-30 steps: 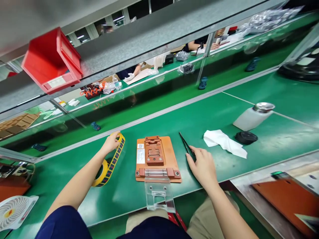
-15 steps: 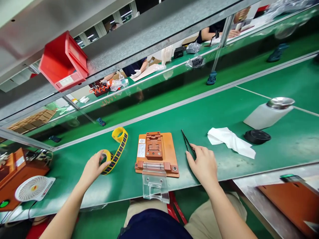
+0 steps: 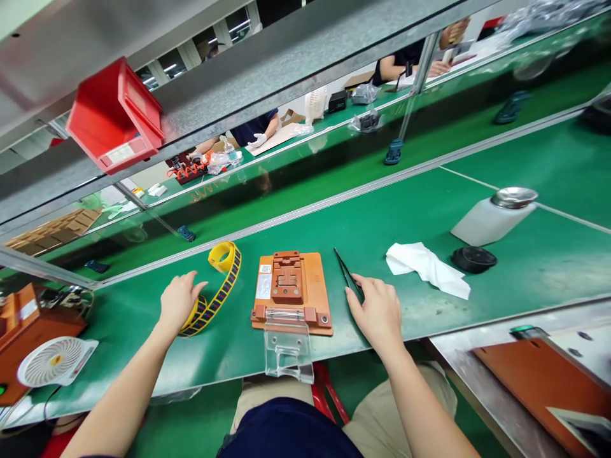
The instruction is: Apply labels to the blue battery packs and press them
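Observation:
My left hand (image 3: 179,302) is over the near coil of a yellow carrier tape (image 3: 220,299) with dark pockets, thumb and forefinger apart. It partly hides that coil; the tape's other end curls up farther back. Black tweezers (image 3: 344,267) are in my right hand (image 3: 379,315), tips pointing away and slightly apart above the bench. Between my hands lies an orange-brown fixture (image 3: 317,286) with a raised nest block (image 3: 287,280). Its clear hinged cover (image 3: 287,350) is folded down toward me, past the bench edge.
Right of the tweezers are a white wipe (image 3: 427,270), a black round lid (image 3: 473,259) and a white dispenser bottle (image 3: 494,219). A small white fan (image 3: 57,361) stands at left. A red bin (image 3: 117,117) hangs on the shelf above. Co-workers sit beyond the partition.
My left hand has let go of the tape coil's ring, its thumb and forefinger now spread above it. My right hand keeps the tweezers. The whole view has shifted slightly.

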A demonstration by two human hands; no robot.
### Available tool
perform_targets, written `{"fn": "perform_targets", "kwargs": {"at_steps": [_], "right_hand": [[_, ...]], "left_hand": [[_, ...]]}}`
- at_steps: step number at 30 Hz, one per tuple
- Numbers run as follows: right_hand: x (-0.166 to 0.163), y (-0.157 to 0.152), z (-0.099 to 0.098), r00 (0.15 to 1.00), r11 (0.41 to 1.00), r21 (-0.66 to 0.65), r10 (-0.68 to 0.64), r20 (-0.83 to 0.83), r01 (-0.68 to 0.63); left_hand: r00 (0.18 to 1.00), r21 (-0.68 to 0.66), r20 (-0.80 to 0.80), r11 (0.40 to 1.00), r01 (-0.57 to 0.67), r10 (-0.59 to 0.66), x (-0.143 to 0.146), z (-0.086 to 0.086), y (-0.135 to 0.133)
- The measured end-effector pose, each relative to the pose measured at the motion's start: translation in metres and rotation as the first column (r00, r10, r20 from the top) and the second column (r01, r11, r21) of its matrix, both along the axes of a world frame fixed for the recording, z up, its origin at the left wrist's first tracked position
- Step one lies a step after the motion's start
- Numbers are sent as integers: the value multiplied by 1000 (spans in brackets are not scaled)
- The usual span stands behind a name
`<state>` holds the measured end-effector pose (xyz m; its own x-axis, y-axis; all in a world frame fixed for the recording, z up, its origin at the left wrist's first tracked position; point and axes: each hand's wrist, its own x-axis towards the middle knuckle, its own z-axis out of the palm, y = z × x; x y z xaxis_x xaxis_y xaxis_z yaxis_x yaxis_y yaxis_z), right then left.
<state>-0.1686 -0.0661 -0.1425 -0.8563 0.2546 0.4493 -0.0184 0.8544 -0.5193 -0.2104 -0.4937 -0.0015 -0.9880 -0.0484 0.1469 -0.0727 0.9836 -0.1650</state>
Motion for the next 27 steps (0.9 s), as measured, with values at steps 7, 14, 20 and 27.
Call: {"fn": "perform_targets", "kwargs": {"at_steps": [7, 14, 20, 27], "right_hand": [[-1, -1, 2, 1000, 1000, -19, -12, 17, 13], [-3, -4, 6, 996, 998, -9, -61, 65, 62], [-6, -7, 11, 956, 978, 23, -209, 206, 208], [-25, 16, 23, 904, 942, 89, -336, 264, 324]], "left_hand": [[962, 229, -43, 934, 274, -271, -80, 0, 65], [876, 594, -8, 702, 393, -483, -108, -51, 177], [892, 737, -27, 594, 322, -451, -120, -75, 202], [906, 802, -6, 540, 257, -422, -137, -85, 199]]}}
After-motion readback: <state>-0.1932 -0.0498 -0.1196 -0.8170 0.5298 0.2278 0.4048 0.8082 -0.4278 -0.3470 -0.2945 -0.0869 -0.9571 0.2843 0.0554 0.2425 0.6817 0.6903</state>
